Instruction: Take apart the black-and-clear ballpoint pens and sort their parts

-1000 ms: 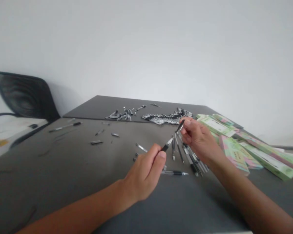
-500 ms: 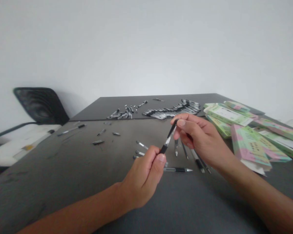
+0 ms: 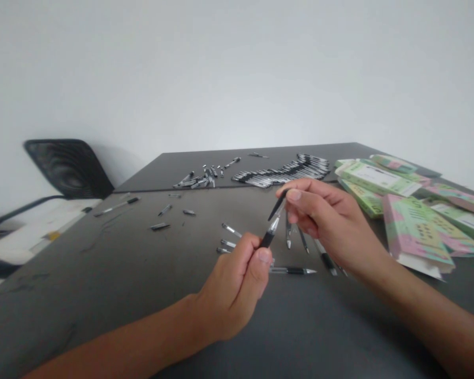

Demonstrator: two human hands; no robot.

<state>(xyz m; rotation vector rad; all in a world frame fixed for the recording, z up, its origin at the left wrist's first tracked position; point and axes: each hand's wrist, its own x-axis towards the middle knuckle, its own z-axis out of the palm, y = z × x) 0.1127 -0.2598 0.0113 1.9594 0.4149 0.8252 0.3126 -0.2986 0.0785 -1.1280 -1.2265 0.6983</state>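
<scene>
My left hand is closed round a black-gripped pen whose metal tip points up and to the right. My right hand pinches a small black pen cap just above that tip, thumb and forefinger together. Cap and tip are a short gap apart. Below the hands, several finished pens and loose pen parts lie on the dark grey table.
A long row of pens and a scatter of small pen parts lie at the table's far side. Green and pink flat boxes are stacked at the right. A black chair stands at the left.
My right hand has brought the cap from further right to just over the pen tip. The view has swung slightly, so the table sits more level.
</scene>
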